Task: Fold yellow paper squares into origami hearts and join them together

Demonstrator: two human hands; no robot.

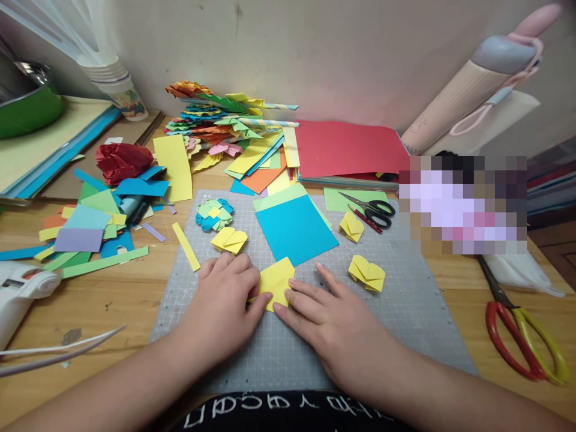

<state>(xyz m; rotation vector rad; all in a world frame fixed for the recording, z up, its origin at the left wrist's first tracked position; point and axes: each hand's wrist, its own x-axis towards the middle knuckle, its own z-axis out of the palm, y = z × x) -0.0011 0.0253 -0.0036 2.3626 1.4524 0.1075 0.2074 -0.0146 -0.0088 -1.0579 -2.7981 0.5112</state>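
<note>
A partly folded piece of yellow origami paper lies on the grey gridded cutting mat. My left hand has its fingers curled at the paper's left side, with the thumb pressing on its lower edge. Spread fingers of my right hand rest their tips along the paper's right edge. Just behind the paper is a blue square sheet on top of green ones. A folded yellow heart sits beyond my left hand. Two others, a near heart and a farther heart, lie to the right.
Black-handled scissors and a red pencil lie at the mat's back right. Red-and-yellow-handled scissors are at far right. Paper scraps and a white glue gun occupy the left. Paper flowers lie against the wall.
</note>
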